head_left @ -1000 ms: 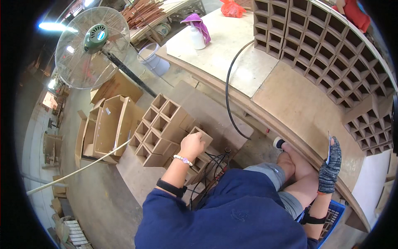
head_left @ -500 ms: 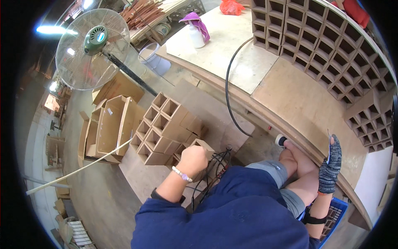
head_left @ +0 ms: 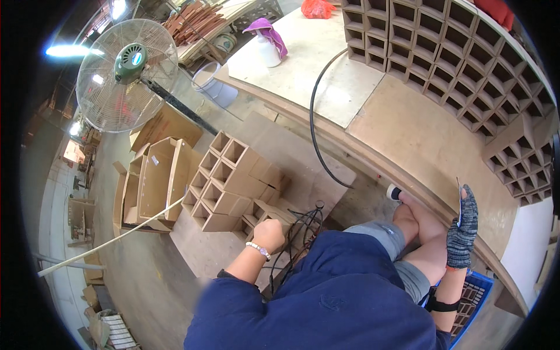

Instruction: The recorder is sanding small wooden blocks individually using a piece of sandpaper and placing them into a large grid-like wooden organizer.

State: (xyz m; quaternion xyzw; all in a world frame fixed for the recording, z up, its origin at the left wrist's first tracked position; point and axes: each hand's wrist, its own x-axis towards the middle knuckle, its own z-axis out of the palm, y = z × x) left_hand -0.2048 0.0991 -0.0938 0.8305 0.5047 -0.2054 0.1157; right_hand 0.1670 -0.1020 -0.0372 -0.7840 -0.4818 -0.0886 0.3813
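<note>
At your far left the fan (head_left: pixel 127 76) stood on its pole over the opened cartons (head_left: pixel 156 178), perhaps placed there to send air across your seat; beside the cartons, the stacked square boxes (head_left: pixel 233 175) sat by the left edge of the floor board (head_left: pixel 189 251), packed wall to wall with open ends showing, probably so that the flat sides steadied one another.

The low box (head_left: pixel 274 213) lay at the near side of that stack, toward the board's near edge; your bare left hand (head_left: pixel 269 235) was right against it, the fingers curled into a loose fist with their tips hidden — you can't tell from this angle whether they had hold of its wall; black cables (head_left: pixel 304 224) lay bunched just to the right.

The hose (head_left: pixel 313 119) hung over the near edge of the tabletop (head_left: pixel 429 131); along the far edge the wall of boxes (head_left: pixel 446 55) stood in tight rows, likely to save room.

Your right hand (head_left: pixel 462 233), gloved, was raised over the tabletop's near edge, fingers almost straight and close together; a thin sliver showed beside them — whether gripped or not, you can't tell; the blue crate (head_left: pixel 482 286) sat below.
</note>
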